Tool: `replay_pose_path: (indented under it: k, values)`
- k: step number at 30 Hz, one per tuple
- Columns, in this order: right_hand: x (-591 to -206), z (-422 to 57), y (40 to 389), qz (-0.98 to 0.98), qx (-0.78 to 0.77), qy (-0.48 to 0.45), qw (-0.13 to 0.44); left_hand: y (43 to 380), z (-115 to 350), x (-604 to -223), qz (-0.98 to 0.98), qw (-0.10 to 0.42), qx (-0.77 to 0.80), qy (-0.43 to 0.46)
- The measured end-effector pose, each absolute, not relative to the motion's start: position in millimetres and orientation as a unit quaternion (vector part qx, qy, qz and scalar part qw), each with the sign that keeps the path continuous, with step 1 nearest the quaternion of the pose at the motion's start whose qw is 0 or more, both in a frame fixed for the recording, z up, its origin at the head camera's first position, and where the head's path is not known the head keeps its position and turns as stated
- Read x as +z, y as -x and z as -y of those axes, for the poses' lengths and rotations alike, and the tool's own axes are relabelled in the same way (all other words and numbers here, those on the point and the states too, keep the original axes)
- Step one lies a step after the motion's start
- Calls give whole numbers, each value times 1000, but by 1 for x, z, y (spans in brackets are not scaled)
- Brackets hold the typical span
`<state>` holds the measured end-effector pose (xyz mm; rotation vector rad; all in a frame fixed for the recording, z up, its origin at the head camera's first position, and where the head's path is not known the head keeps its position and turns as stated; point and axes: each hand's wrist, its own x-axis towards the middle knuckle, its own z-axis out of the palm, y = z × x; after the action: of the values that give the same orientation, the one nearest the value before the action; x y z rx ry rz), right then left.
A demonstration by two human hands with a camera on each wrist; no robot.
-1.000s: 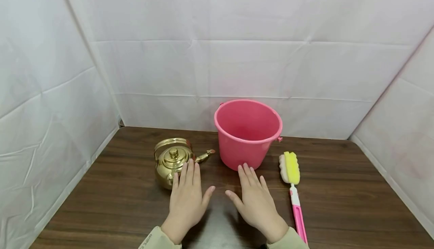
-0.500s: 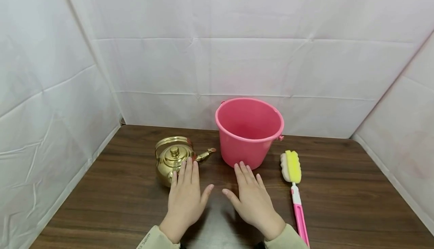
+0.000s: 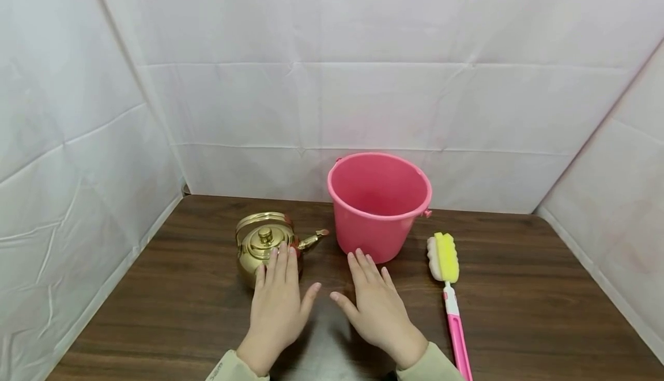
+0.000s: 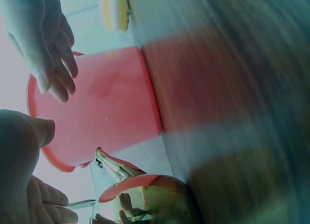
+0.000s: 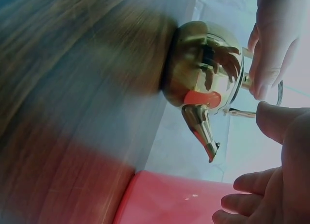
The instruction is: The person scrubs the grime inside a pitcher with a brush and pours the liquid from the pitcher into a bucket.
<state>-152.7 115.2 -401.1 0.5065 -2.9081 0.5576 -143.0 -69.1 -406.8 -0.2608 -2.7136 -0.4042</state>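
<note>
My left hand [image 3: 277,309] hovers palm down above the table in front of a shiny gold teapot [image 3: 254,254], its straight fingers overlapping the pot in the head view. My right hand [image 3: 377,315] is likewise flat in the air before a pink bucket [image 3: 381,231], fingers extended and thumb spread. Both wrist views show a gap between the hands and the tabletop, and neither hand holds anything. The teapot's spout [image 5: 201,132] points toward the bucket. To the right lies a brush [image 3: 450,300] with a yellow and white sponge head and a pink handle.
The dark wooden table [image 3: 529,300] carries all these things. A white cloth backdrop [image 3: 249,104] rises right behind the table, with further cloth walls [image 3: 622,196] at left and right. The bucket stands upright near the back edge.
Both hands have drifted slightly to the left, fingers still straight. The teapot, bucket and brush stay in place; the head view shifts slightly.
</note>
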Motion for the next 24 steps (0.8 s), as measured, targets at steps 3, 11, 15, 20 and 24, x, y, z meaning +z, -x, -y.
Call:
replay_pose_path:
  k: [3,11,15,20,24]
  values:
    - [-400,-113,153,965,185,-174,72,144,70,-407,966,192,-147,92]
    - [-399,-106,153,960,189,-188,83,145,74,-407,965,193,-157,85]
    - [-397,-100,153,958,189,-201,84,143,77,-407,964,198,-159,81]
    - [-392,-95,152,957,186,-208,78,143,81,-406,961,209,-164,81]
    - [-390,-93,149,958,186,-207,70,142,82,-406,958,213,-173,82]
